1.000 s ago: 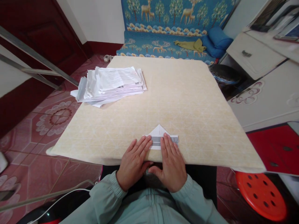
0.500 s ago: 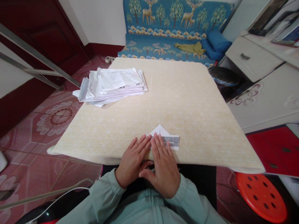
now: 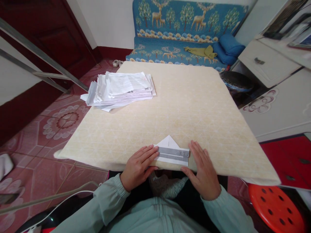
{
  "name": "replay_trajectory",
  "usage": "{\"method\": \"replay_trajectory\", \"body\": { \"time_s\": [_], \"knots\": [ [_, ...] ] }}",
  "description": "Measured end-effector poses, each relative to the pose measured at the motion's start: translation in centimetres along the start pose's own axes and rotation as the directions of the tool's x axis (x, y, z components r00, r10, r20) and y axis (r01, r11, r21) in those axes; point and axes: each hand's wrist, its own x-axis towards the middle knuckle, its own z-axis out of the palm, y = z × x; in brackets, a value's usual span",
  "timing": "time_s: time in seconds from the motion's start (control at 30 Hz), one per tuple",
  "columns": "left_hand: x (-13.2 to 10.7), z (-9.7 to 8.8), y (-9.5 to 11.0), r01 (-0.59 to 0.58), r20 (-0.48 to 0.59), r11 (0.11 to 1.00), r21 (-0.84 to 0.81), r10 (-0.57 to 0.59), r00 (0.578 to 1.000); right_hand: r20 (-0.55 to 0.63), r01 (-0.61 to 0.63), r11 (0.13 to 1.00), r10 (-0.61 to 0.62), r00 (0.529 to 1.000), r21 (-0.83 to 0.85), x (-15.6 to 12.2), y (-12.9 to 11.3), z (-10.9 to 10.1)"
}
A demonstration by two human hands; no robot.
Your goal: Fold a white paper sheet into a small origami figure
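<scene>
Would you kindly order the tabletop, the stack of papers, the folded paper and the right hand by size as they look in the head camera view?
Largest to smallest: the cream tabletop, then the stack of papers. The folded paper and the right hand look about alike, and the hand's nearness makes ranking them unsure.

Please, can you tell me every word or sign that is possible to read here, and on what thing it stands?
"美工": dark characters on the grey band of the folded white paper; a mark after them is too blurred to read.
The sheets of the paper stack show printed lines, too small to read.
</scene>
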Motion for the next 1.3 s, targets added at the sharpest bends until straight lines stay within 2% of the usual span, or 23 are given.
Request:
{"method": "replay_trajectory", "body": {
  "time_s": [0.2,0.33,0.43,0.5,0.57,0.6,0.67,0.7,0.73,0.83,0.9,1.13,1.3],
  "knots": [
    [-1.0,0.4,-0.2,-0.101,-0.104,0.994,-0.042,0.096,0.990,-0.012,0.259,0.962,-0.259,0.966,0.088,-1.0,-0.8,1.0],
    [-0.6,-0.5,0.6,-0.109,-0.174,0.990,-0.086,0.092,0.980,-0.084,0.318,0.930,-0.308,0.948,0.186,-1.4,-0.6,0.3],
    [0.8,-2.4,1.8,-0.042,-0.213,0.979,-0.202,-0.002,0.977,-0.167,0.234,0.911,-0.187,0.968,0.340,-0.6,-1.6,-1.5],
    [2.4,-3.8,2.3,0.039,-0.216,0.954,-0.298,-0.107,0.971,-0.173,0.067,0.859,0.026,0.985,0.507,0.7,-2.4,-2.7],
    [4.4,-4.7,1.9,0.142,-0.231,0.922,-0.361,-0.235,0.944,-0.092,-0.108,0.775,0.210,0.973,0.622,2.5,-2.7,-3.2],
    [5.4,-4.7,1.4,0.205,-0.211,0.896,-0.393,-0.305,0.929,-0.009,-0.184,0.727,0.253,0.967,0.661,3.5,-2.6,-3.1],
    [7.3,-4.2,-0.2,0.301,-0.087,0.852,-0.427,-0.370,0.925,0.076,-0.263,0.678,0.293,0.953,0.686,5.5,-1.9,-2.3],
    [8.1,-3.7,-1.1,0.334,-0.029,0.847,-0.413,-0.379,0.925,0.084,-0.279,0.696,0.301,0.950,0.661,6.4,-1.4,-1.8],
    [8.7,-3.0,-2.0,0.365,0.026,0.854,-0.370,-0.383,0.923,0.079,-0.294,0.755,0.308,0.948,0.586,7.1,-0.9,-1.2],
    [9.8,-1.5,-4.2,0.413,0.144,0.890,-0.194,-0.391,0.909,0.045,-0.279,0.935,0.276,0.960,0.220,8.6,0.2,0.1],
    [10.0,-1.1,-4.8,0.399,0.188,0.903,-0.157,-0.370,0.910,0.042,-0.217,0.973,0.214,0.976,0.081,9.1,0.5,0.4],
    [10.9,-1.9,-5.0,0.376,0.296,0.912,-0.162,-0.318,0.901,0.158,-0.114,0.989,0.098,0.983,0.091,10.6,0.5,0.0],
    [11.3,-1.7,-5.3,0.364,0.299,0.915,-0.177,-0.302,0.905,0.156,-0.083,0.975,0.051,0.986,0.206,11.2,0.5,0.4]
  ]
}}
